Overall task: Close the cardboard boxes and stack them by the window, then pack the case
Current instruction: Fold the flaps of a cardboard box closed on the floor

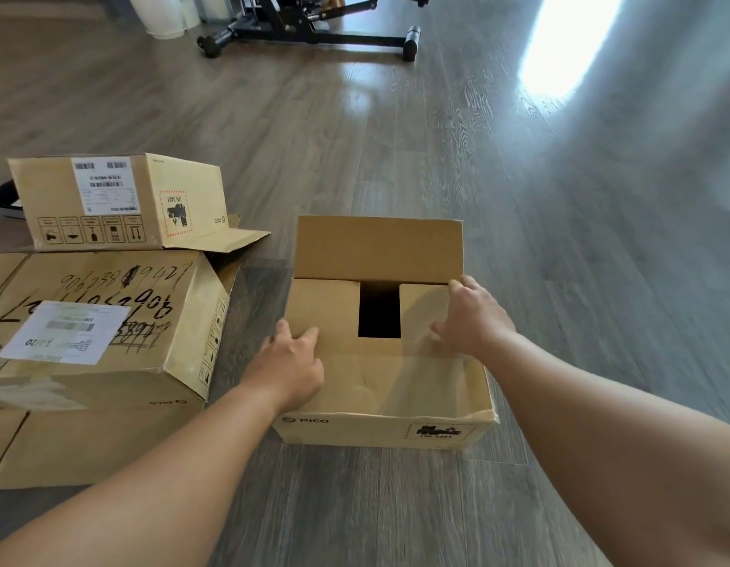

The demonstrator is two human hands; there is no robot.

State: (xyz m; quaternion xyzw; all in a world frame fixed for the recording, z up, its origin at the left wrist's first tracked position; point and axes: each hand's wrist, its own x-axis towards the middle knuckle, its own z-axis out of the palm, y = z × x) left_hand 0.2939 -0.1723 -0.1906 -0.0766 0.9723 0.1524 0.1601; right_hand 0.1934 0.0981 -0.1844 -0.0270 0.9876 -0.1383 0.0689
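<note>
A small cardboard box (379, 427) marked PICO stands on the wooden floor in front of me. Its two side flaps are folded in, a dark gap (378, 311) between them. The far flap (377, 247) stands upright and the near flap lies folded down over the top. My left hand (291, 364) presses flat on the left part of the top. My right hand (471, 317) presses on the right side flap, fingers spread near the far right corner.
A large box (93, 362) with handwriting and a white label lies to the left, flaps loose. Behind it a smaller labelled box (121, 202) sits with a flap open. A black metal frame (314, 30) stands at the far end, with bright sunlight (559, 47) on the floor at the far right.
</note>
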